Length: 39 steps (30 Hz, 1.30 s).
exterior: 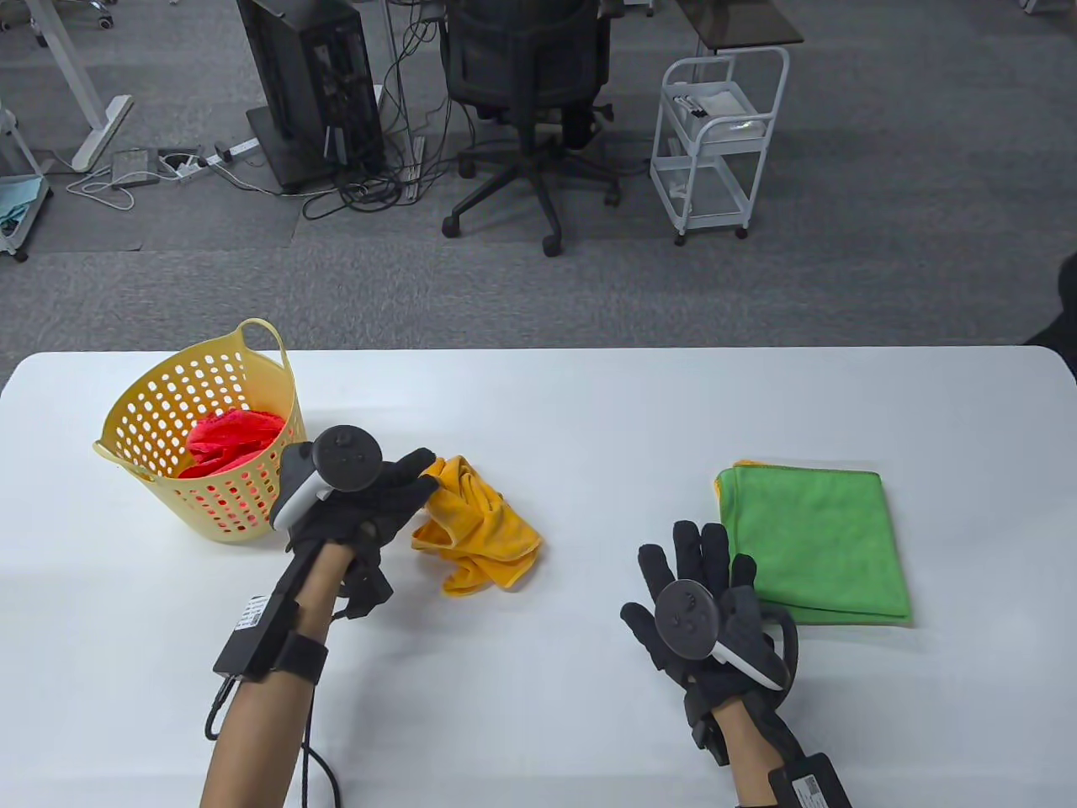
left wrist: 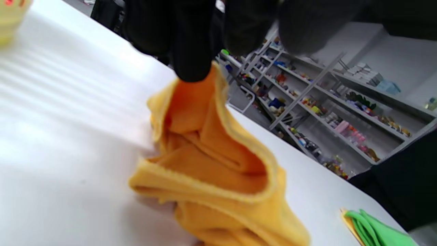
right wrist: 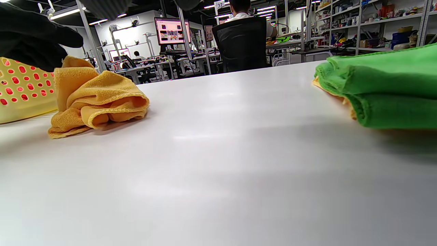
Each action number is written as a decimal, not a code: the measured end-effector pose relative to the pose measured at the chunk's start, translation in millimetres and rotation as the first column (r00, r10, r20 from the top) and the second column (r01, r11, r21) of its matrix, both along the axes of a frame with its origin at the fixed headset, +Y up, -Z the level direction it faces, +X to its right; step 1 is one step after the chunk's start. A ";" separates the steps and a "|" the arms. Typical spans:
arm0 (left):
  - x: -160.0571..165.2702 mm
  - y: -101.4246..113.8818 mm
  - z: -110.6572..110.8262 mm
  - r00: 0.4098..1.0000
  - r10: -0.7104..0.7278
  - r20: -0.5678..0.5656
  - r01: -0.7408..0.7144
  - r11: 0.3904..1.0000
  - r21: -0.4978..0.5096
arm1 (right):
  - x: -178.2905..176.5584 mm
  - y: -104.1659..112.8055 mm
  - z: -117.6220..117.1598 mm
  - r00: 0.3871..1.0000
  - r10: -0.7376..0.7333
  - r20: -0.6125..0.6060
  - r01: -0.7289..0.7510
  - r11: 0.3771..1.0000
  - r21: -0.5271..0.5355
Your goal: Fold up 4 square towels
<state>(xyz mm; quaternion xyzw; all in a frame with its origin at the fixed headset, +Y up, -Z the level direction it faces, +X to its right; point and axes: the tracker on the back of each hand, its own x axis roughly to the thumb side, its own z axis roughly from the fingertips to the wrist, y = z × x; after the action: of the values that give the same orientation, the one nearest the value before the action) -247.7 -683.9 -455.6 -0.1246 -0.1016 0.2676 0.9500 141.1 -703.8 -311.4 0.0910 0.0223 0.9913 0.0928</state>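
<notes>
A crumpled orange towel (exterior: 478, 526) lies on the white table (exterior: 572, 404) just right of the basket. My left hand (exterior: 395, 497) pinches its upper corner; in the left wrist view the black fingertips (left wrist: 193, 65) hold the orange towel (left wrist: 218, 171) up by that corner. A folded green towel (exterior: 816, 543) rests at the right on top of a folded orange one whose edge (exterior: 745, 464) peeks out. My right hand (exterior: 694, 560) lies flat on the table beside the green towel's left edge, fingers straight, holding nothing. A red towel (exterior: 229, 443) sits in the basket.
The yellow perforated basket (exterior: 202, 429) stands at the table's left. Beyond the far edge are an office chair (exterior: 526, 101), a white trolley (exterior: 715, 139) and a computer tower (exterior: 307, 84). The right wrist view shows the orange towel (right wrist: 95, 99) and green towel (right wrist: 385, 85).
</notes>
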 end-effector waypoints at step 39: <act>28.1 -32.8 -5.0 0.881 -0.422 0.214 0.409 0.907 0.102 | 0.6 1.6 0.5 1.000 -0.020 -0.010 0.020 1.000 0.005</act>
<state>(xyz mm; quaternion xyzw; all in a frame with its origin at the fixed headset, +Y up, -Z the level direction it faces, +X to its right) -219.6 -716.7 -460.6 -0.1482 -0.1895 0.0387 0.9699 141.7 -702.2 -310.9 0.0965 0.0195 0.9899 0.1023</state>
